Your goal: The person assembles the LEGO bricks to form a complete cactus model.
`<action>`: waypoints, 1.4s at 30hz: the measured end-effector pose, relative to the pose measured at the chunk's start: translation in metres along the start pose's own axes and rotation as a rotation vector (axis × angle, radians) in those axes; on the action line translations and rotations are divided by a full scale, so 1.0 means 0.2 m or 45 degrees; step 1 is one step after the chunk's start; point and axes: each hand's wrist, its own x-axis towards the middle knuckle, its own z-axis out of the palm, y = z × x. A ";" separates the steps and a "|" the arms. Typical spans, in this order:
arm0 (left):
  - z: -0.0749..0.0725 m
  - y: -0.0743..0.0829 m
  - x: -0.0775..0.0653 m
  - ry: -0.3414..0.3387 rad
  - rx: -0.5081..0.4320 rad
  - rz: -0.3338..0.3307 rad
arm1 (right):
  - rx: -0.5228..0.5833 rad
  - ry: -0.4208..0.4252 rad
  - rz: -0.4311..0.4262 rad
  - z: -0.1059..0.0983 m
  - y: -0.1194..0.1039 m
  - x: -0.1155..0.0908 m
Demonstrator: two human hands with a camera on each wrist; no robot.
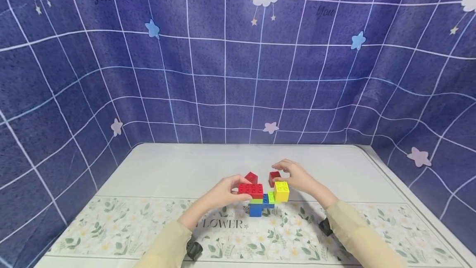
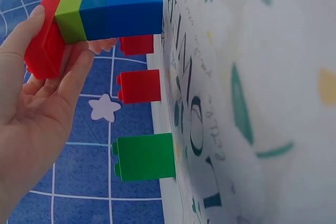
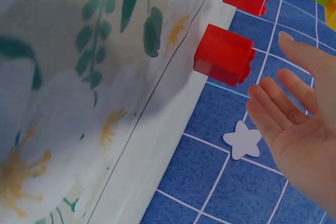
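Note:
My left hand (image 1: 223,191) grips the red toy building brick (image 1: 250,190) at the top of a joined model, thumb on the near side. Below that brick come a lime layer and a blue brick (image 1: 255,210). A blue piece reaches out to the right, carrying a lime brick (image 1: 271,196) and a yellow brick (image 1: 281,191). My right hand (image 1: 297,176) hovers just behind the yellow brick, fingers spread and loosely bent. Close to its fingertips stands a loose red brick (image 3: 224,54); in the right wrist view there is a gap between them.
Another loose red brick (image 1: 251,177) stands behind the model. A green brick (image 2: 145,157) shows in the left wrist view. The white table (image 1: 178,160) carries a flower-patterned mat strip (image 1: 122,226). Blue grid-patterned cloth (image 1: 238,61) hangs around the back and sides.

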 end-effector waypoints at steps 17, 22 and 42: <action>-0.01 0.02 -0.01 -0.005 -0.018 -0.046 | -0.041 -0.093 0.039 0.05 0.07 0.00; -0.01 0.02 -0.01 -0.003 -0.035 -0.044 | -0.083 -0.101 0.016 0.05 0.07 -0.01; -0.01 0.00 -0.02 0.020 -0.028 -0.004 | 0.093 -0.140 0.157 0.06 0.08 -0.01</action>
